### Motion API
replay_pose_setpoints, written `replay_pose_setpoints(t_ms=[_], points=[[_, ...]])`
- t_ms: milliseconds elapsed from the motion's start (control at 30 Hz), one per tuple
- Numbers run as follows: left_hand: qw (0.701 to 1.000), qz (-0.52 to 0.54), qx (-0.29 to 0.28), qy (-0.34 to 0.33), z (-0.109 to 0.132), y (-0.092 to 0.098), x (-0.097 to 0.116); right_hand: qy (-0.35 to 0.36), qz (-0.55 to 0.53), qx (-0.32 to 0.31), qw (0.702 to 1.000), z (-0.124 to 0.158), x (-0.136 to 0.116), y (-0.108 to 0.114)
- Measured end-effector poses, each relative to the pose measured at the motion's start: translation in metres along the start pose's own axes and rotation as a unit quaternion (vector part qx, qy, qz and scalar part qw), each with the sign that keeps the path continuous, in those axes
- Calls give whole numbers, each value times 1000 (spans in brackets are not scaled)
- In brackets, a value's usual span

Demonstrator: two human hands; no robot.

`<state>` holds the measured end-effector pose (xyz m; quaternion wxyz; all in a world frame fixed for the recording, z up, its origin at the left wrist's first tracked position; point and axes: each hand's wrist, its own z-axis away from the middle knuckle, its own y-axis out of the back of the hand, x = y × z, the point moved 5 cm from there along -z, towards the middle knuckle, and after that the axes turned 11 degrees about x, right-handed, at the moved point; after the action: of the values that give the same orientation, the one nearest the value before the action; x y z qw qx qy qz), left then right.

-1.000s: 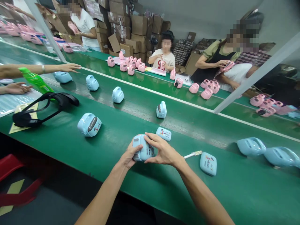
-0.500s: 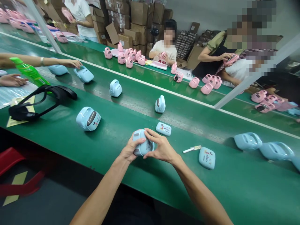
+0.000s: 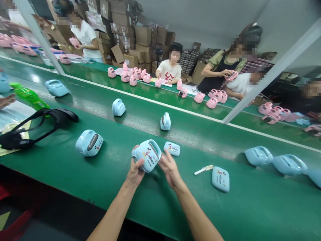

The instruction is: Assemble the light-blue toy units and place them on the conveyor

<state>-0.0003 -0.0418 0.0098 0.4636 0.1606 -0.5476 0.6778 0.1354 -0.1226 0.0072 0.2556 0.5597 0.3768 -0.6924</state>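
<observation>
My left hand is closed around a light-blue plastic casing with a loop handle. Its face with a Mickey print is turned up, held above the green bench. Just to its right is my right hand, fingers extended and apart, fingertips near the casing's edge; whether they touch it I cannot tell. Behind that hand lies a flat blue panel with the same print. Further right are a white pen-like stick and a second printed panel. Another blue casing stands to the left.
Blue casings, one of them here, stand along the strip behind the bench. A black strap-like item and a green bottle lie left. Co-workers with pink casings sit across; a white post rises at right.
The casing has been turned so its printed face shows upward. My right hand has come off its face to the side, while my left keeps hold. A co-worker's arm at left has drawn back.
</observation>
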Motion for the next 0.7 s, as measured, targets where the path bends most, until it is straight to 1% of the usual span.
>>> replay_pose_setpoints(t_ms=[33, 67, 100, 133, 167, 233, 267, 300, 367, 433, 500, 567, 633, 700], points=[[999, -23, -10, -21, -4, 2, 2, -46, -35, -33, 998, 3, 10, -6], [998, -51, -21, -38, -8, 5, 4, -76, -57, -60, 994, 5, 18, -12], [995, -77, -35, -49, -12, 7, 6, -86, -66, -71, 992, 4, 22, -15], [993, -97, -47, -53, -16, 9, 8, -77, -65, -62, 993, 1, 23, -15], [991, -108, -55, -53, -21, 11, 9, -53, -53, -39, 996, -4, 23, -13], [989, -123, -52, -63, -30, 14, 12, 11, 1, -2, 1000, -15, 20, -8], [986, -138, -38, -85, -34, 14, 14, 45, 40, 2, 998, -19, 19, -7], [978, -167, -14, -123, -37, 15, 16, 78, 82, -3, 994, -23, 19, -7], [947, -239, 46, -210, -41, 14, 18, 132, 154, -20, 979, -27, 20, -8], [916, -288, 91, -263, -42, 12, 15, 169, 188, -30, 967, -27, 21, -8], [904, -309, 104, -275, -42, 9, 12, 181, 179, -37, 966, -26, 22, -8], [895, -326, 100, -286, -40, 6, 11, 180, 150, -32, 972, -26, 20, -10], [884, -343, 97, -303, -37, 3, 13, 175, 126, 9, 976, -28, 18, -14], [875, -354, 100, -315, -34, 1, 16, 175, 127, 74, 973, -31, 16, -19]])
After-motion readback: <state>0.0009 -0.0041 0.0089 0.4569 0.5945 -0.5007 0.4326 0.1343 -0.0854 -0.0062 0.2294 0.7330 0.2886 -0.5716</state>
